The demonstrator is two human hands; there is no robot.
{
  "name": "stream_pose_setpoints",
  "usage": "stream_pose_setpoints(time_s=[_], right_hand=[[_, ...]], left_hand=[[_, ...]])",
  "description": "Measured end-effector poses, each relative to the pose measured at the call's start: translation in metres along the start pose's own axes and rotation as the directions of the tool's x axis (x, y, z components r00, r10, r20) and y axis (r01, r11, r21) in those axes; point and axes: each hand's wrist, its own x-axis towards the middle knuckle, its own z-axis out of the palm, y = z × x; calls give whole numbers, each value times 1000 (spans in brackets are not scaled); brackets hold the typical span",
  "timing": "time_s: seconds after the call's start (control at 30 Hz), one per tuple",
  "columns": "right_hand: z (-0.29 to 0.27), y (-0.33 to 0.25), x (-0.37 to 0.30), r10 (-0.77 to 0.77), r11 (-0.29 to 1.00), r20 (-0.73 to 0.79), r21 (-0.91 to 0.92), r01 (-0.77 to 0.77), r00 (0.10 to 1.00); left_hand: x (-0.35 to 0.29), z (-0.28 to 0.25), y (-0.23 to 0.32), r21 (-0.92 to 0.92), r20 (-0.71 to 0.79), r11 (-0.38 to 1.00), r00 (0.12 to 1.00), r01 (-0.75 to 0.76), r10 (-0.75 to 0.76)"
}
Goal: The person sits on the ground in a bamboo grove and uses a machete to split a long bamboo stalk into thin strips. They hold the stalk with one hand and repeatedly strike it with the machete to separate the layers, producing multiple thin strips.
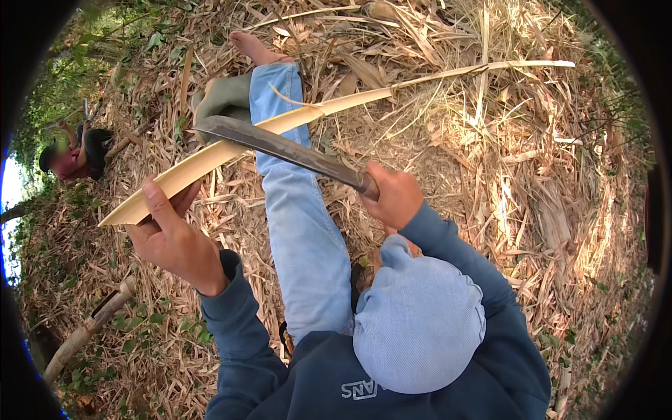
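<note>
A long, pale strip of split bamboo or cane (192, 168) runs from the left up to the far right, across my outstretched leg. My left hand (171, 238) is closed on its near left end, the thumb on top and the fingers beneath. In my right hand (395, 192) is the handle of a machete (287, 150). Its dark blade points left and crosses over the strip; whether the edge touches it I cannot tell. A thin curled sliver (294, 98) stands off the strip beyond the blade.
My jeans-clad leg (301, 245) stretches forward, with a bare foot (257, 49) past its cuff. My other knee (420, 322) is bent up close. An olive-green rounded thing (227, 94) lies beside the shin. Dry leaves (560, 203) cover the ground. A log (87, 329) and another person (77, 154) are left.
</note>
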Motion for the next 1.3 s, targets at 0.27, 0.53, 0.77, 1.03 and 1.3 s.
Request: stream_pose_setpoints(time_s=[0.27, 0.53, 0.77, 1.03, 1.3], right_hand=[[-2, 55, 1, 164, 986, 5, -36, -163, 987], [15, 103, 31, 227, 972, -43, -50, -229, 973], [36, 145, 39, 439, 895, -72, -58, -443, 896], [21, 85, -10, 256, 966, 99, 11, -258, 962], [48, 179, 29, 517, 839, -85, -146, -524, 852]], left_hand=[[-13, 4, 5, 0, -27, 999, 998, -51, 51], [-2, -2, -3, 56, -2, 998, 999, 36, -36], [-3, -5, -1, 44, 9, 996, 997, 81, -81], [19, -74, 0, 56, -9, 993, 995, 100, -100], [28, -86, -7, 44, 9, 994, 995, 102, -103]])
